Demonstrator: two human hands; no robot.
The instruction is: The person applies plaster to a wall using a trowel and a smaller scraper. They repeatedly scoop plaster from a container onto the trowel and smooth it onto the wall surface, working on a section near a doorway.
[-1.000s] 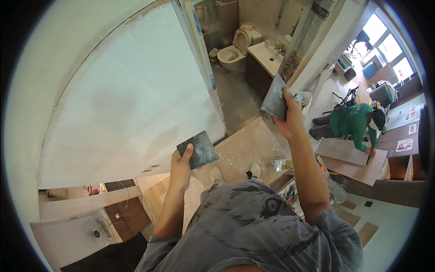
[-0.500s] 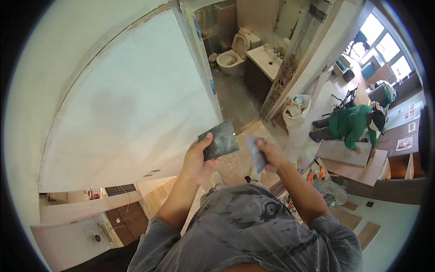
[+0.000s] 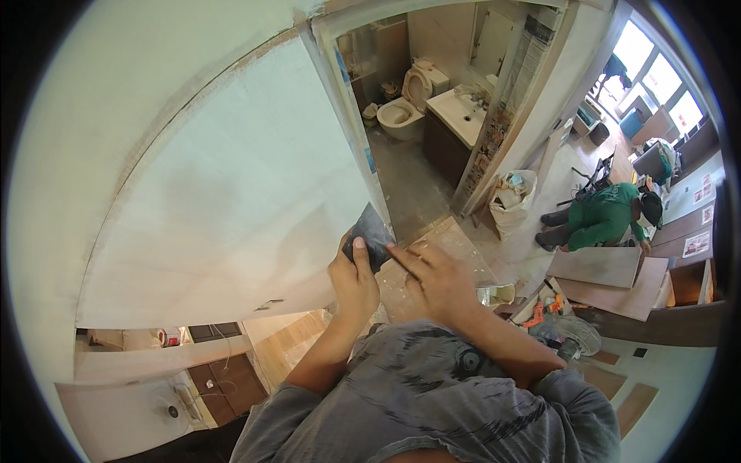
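Observation:
My left hand [image 3: 353, 278] is closed on a dark square sheet [image 3: 369, 228], with the thumb across its face. My right hand [image 3: 441, 284] reaches over from the right, back upward, an extended finger touching the sheet's right part and the others partly bent; I see nothing held in it. Whether a second sheet lies under the first is hidden. Both hands are in front of my grey shirt, beside a large white panel [image 3: 208, 193].
Ahead, a doorway shows a toilet [image 3: 397, 116] and sink [image 3: 455, 108]. Rightward are a white sack [image 3: 509, 204], orange tools [image 3: 540, 312], a fan [image 3: 579, 336] and a co-worker in green [image 3: 602, 212] bending over boards [image 3: 610, 285]. Below my hands is a paint-spattered board floor [image 3: 448, 239].
My hands came together from apart: the right moved down and left, the left moved up and right. The separate sheet in my right hand is no longer visible there.

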